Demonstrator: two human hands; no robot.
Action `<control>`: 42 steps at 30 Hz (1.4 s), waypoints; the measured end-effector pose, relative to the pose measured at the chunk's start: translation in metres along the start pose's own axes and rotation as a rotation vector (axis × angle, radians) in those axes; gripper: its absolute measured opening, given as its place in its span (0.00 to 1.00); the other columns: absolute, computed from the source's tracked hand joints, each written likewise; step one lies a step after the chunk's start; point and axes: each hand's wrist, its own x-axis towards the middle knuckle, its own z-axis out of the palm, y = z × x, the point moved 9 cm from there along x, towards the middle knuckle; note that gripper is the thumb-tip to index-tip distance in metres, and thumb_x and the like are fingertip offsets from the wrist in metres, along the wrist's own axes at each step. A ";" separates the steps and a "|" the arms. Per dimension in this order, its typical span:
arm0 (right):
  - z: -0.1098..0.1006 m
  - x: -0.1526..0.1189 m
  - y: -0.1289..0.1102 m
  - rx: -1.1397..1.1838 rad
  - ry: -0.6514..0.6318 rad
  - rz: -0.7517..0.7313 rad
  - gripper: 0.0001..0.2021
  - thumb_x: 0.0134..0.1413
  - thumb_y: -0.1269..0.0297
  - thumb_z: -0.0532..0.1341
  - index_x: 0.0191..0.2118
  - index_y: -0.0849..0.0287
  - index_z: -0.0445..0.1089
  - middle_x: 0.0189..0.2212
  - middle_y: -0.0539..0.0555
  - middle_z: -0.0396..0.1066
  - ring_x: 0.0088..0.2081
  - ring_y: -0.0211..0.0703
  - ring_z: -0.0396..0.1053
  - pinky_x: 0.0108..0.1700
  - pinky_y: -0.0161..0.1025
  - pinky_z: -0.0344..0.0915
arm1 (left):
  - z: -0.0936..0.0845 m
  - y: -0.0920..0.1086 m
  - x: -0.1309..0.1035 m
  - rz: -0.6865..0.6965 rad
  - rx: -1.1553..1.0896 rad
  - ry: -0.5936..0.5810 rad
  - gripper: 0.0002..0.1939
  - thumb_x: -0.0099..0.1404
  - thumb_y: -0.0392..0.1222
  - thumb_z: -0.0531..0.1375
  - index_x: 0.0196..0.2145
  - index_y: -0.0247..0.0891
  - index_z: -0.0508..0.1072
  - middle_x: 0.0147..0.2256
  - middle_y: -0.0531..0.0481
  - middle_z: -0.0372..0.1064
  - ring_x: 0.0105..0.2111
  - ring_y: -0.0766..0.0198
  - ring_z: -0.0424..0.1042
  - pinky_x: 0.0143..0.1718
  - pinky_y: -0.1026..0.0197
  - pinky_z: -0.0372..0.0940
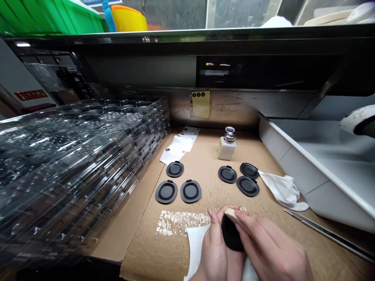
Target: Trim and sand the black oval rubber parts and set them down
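Near the bottom centre, my left hand (216,246) is closed round a black oval part (232,234), held tilted above the cardboard. My right hand (263,238) pinches a small beige block (232,213) against the top edge of that part. Beneath my left hand lies a white cloth (195,244). Beyond the hands, three black oval lids (191,191) rest on the left of the cardboard, and three more (227,174) sit on the right. A white bottle (226,149) with a metal top stands upright behind them.
Stacked clear plastic trays (117,136) fill the left side. At right are a large white bin (293,150), a crumpled white cloth (283,189) and metal tweezers (325,232). Label sheets (181,146) lie at the back of the cardboard (202,156). A shelf edge (175,37) spans above.
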 end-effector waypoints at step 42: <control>-0.001 -0.015 -0.003 0.172 -0.007 0.112 0.12 0.52 0.73 0.55 0.44 0.63 0.65 0.30 0.54 0.71 0.31 0.37 0.71 0.34 0.30 0.68 | -0.001 0.000 -0.006 -0.057 0.133 0.043 0.25 0.63 0.57 0.43 0.34 0.37 0.72 0.39 0.44 0.68 0.43 0.56 0.65 0.51 0.52 0.53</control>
